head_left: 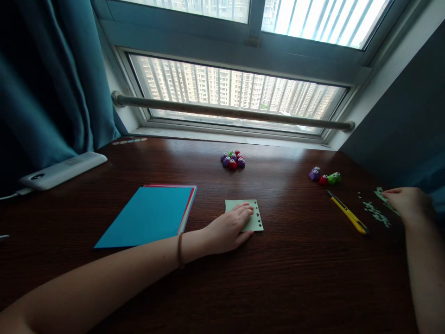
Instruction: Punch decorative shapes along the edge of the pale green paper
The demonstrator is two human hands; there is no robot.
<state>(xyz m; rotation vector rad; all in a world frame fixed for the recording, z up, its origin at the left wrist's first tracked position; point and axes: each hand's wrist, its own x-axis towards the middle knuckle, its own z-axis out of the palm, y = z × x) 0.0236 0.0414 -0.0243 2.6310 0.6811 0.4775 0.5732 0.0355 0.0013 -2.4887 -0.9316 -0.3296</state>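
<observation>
My left hand (229, 228) lies flat on a small pale green paper card (255, 218) in the middle of the dark wooden table; small shapes are punched along the card's right edge. My right hand (406, 202) rests at the far right on scattered pale green paper scraps (377, 214), fingers loosely curled and touching them. A yellow utility knife (347, 214) lies between my two hands, nearer the right one.
A stack of coloured paper, blue on top (149, 215), lies left of the card. Small craft punches cluster at the back centre (232, 159) and back right (325, 176). A white power strip (62, 170) sits at the left by the teal curtain (52, 79).
</observation>
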